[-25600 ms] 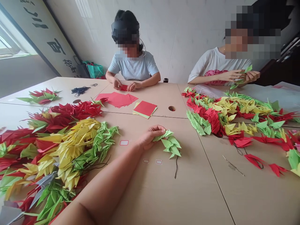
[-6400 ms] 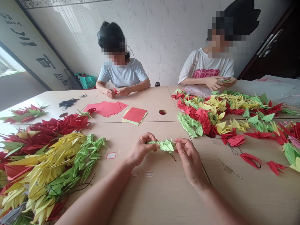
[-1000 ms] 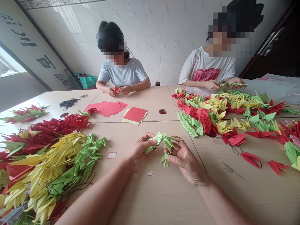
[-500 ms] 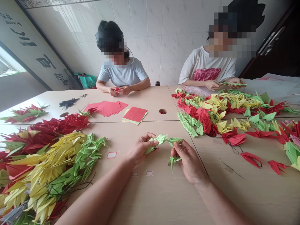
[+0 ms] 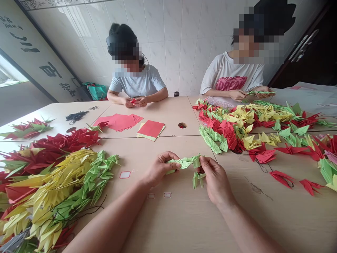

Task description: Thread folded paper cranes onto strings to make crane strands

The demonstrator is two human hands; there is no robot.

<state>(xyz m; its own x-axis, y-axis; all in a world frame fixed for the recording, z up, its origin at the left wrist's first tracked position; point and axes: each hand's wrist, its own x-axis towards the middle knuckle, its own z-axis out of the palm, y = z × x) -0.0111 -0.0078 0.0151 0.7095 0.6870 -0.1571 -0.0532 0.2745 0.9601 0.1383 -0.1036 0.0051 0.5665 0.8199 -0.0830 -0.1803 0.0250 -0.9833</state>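
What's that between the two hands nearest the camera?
A green origami strand, held by the left hand and right hand, as the head view shows.

Bare forearms (image 5: 113,214) angled inward; left hand (image 5: 162,168), right hand (image 5: 217,179) near each other, both pinching.

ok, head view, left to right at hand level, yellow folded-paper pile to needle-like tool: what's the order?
Yellow folded-paper pile → green folded-paper strand → red-bordered label → left hand → held green folded-paper strand → right hand → thin needle-like tool.
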